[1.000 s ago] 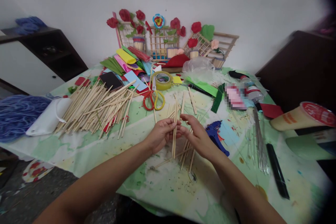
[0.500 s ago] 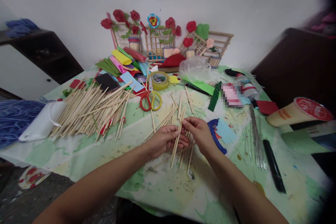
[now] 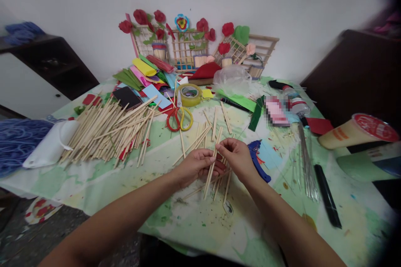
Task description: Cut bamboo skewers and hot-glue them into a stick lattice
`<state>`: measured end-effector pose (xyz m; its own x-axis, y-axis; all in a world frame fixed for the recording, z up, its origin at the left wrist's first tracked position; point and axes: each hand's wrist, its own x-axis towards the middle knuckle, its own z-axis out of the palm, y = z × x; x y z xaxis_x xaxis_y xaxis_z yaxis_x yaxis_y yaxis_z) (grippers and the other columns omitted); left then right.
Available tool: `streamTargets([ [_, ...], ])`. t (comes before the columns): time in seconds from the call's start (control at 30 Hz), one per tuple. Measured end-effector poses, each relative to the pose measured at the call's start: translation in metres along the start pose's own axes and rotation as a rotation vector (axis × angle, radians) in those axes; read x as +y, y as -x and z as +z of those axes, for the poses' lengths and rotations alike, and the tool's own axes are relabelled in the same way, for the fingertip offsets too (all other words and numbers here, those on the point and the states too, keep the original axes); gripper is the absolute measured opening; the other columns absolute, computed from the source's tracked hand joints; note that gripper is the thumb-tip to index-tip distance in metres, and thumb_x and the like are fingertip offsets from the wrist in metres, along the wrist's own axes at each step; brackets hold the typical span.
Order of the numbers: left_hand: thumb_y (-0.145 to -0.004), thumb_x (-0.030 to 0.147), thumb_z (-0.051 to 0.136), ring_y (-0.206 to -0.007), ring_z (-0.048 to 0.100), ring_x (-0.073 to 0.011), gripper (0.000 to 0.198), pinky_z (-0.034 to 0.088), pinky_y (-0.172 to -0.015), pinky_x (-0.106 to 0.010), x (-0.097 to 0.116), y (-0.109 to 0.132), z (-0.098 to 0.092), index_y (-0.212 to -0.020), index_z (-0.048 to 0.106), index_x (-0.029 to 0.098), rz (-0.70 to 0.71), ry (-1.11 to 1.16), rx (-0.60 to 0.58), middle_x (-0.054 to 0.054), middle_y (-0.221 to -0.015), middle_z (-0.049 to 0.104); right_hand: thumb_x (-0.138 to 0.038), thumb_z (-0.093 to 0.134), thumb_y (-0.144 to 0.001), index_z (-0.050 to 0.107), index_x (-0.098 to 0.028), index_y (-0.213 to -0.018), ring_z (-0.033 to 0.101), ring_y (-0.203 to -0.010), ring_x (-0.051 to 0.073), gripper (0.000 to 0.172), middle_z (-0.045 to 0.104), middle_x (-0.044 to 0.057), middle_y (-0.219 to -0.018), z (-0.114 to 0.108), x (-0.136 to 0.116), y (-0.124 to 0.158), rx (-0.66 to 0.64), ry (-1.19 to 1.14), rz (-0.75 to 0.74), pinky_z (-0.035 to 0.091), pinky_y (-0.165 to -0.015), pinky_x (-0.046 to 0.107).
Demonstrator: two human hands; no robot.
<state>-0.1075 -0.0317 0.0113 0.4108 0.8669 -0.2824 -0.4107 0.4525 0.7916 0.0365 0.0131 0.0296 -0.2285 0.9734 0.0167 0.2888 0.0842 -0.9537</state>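
My left hand [image 3: 199,164] is closed on a couple of thin wooden sticks [image 3: 209,181], thumb on top and fingers beneath. The fingertips of my right hand [image 3: 233,152] pinch the same sticks near their upper part. Under and beyond both hands, more loose wooden sticks [image 3: 214,123] lie on the patterned tablecloth [image 3: 181,229], some crossing each other. To the left spreads a large pile of such sticks [image 3: 97,133]. Scissors with red and yellow handles [image 3: 180,119] lie beyond my left hand. A blue curved plastic tool [image 3: 258,160] rests right of my right hand.
Behind stand stick trellises with paper flowers [image 3: 189,50], coloured paper [image 3: 145,69] and a tape roll [image 3: 189,95]. On the right are thin wires [image 3: 308,175], a black rod-like object [image 3: 327,196] and a sealed drink cup [image 3: 360,131]. Blue yarn [image 3: 21,144] lies far left.
Almost nothing differs. My right fingertips have shifted very slightly on the sticks, and the camera view has moved a little.
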Motion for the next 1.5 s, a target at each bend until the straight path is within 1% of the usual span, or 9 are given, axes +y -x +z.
streamTargets([
  [0.4,-0.072,0.029,0.067,-0.068,0.066,-0.0141,0.022,0.051,-0.069,-0.025,0.0,0.002,0.001,-0.082,0.062,0.011,-0.047,-0.026,-0.009,-0.011,-0.078,0.069,-0.034,0.057,-0.07,0.052,-0.017,-0.053,0.038,-0.045,0.009,0.025,0.043,-0.005,-0.047,-0.001,0.003,-0.001,-0.053,-0.078,0.034,0.031,-0.046,0.023],
  [0.67,-0.074,0.029,0.066,-0.069,0.066,-0.0137,0.025,0.051,-0.069,-0.025,0.0,0.002,0.003,-0.09,0.062,0.01,-0.079,-0.037,-0.014,-0.011,-0.08,0.069,-0.036,0.061,-0.069,0.053,-0.017,-0.055,0.038,-0.047,0.009,0.025,0.044,-0.005,-0.049,-0.01,0.001,-0.005,-0.011,-0.131,0.034,0.03,-0.049,0.024],
  [0.8,-0.074,0.028,0.066,-0.071,0.066,-0.014,0.022,0.05,-0.069,-0.024,-0.002,0.002,0.002,-0.089,0.061,0.011,-0.091,-0.052,-0.02,-0.011,-0.081,0.069,-0.035,0.06,-0.07,0.054,-0.017,-0.056,0.04,-0.049,0.009,0.024,0.048,-0.004,-0.051,-0.014,-0.001,-0.007,-0.003,-0.145,0.032,0.031,-0.05,0.024],
  [1.0,-0.072,0.027,0.068,-0.07,0.066,-0.0142,0.022,0.05,-0.069,-0.025,-0.002,0.002,0.003,-0.085,0.06,0.011,-0.087,-0.065,0.007,-0.009,-0.078,0.069,-0.035,0.059,-0.072,0.053,-0.016,-0.056,0.037,-0.048,0.009,0.025,0.044,-0.005,-0.05,-0.012,0.0,-0.006,-0.004,-0.123,0.008,0.03,-0.051,0.024],
  [1.23,-0.07,0.028,0.069,-0.068,0.066,-0.0137,0.024,0.051,-0.069,-0.026,0.0,0.003,0.005,-0.085,0.06,0.011,-0.084,-0.068,0.027,-0.009,-0.077,0.069,-0.037,0.055,-0.074,0.053,-0.016,-0.058,0.039,-0.048,0.009,0.027,0.045,-0.004,-0.051,-0.009,0.002,-0.007,-0.009,-0.065,-0.027,0.032,-0.049,0.023],
  [1.33,-0.071,0.027,0.069,-0.066,0.065,-0.013,0.023,0.051,-0.069,-0.026,0.0,0.003,0.005,-0.085,0.06,0.011,-0.069,-0.05,0.042,-0.008,-0.078,0.069,-0.038,0.053,-0.077,0.059,-0.015,-0.067,0.047,-0.053,0.012,0.025,0.053,0.0,-0.057,-0.011,0.003,-0.008,-0.005,-0.021,-0.057,0.039,-0.053,0.026],
  [1.4,-0.072,0.027,0.068,-0.066,0.065,-0.0128,0.022,0.051,-0.068,-0.026,0.001,0.003,0.005,-0.085,0.059,0.011,-0.049,-0.033,0.052,-0.008,-0.078,0.069,-0.035,0.054,-0.077,0.061,-0.015,-0.087,0.053,-0.067,0.017,0.024,0.06,0.005,-0.073,-0.015,0.004,-0.009,0.074,0.068,-0.135,0.043,-0.063,0.031],
  [1.47,-0.072,0.027,0.067,-0.068,0.066,-0.0132,0.022,0.051,-0.068,-0.025,0.002,0.002,0.004,-0.086,0.06,0.011,-0.028,-0.018,0.048,-0.009,-0.078,0.069,-0.028,0.054,-0.078,0.057,-0.016,-0.106,0.054,-0.088,0.023,0.03,0.062,0.01,-0.095,-0.02,0.003,-0.01,0.166,0.304,-0.341,0.044,-0.076,0.038],
  [1.5,-0.072,0.027,0.067,-0.068,0.066,-0.0136,0.022,0.051,-0.068,-0.025,0.003,0.002,0.003,-0.086,0.06,0.011,-0.022,-0.014,0.037,-0.009,-0.078,0.069,-0.023,0.053,-0.079,0.056,-0.017,-0.11,0.052,-0.096,0.025,0.032,0.06,0.012,-0.103,-0.024,0.002,-0.011,0.192,0.46,-0.472,0.042,-0.082,0.041],
])
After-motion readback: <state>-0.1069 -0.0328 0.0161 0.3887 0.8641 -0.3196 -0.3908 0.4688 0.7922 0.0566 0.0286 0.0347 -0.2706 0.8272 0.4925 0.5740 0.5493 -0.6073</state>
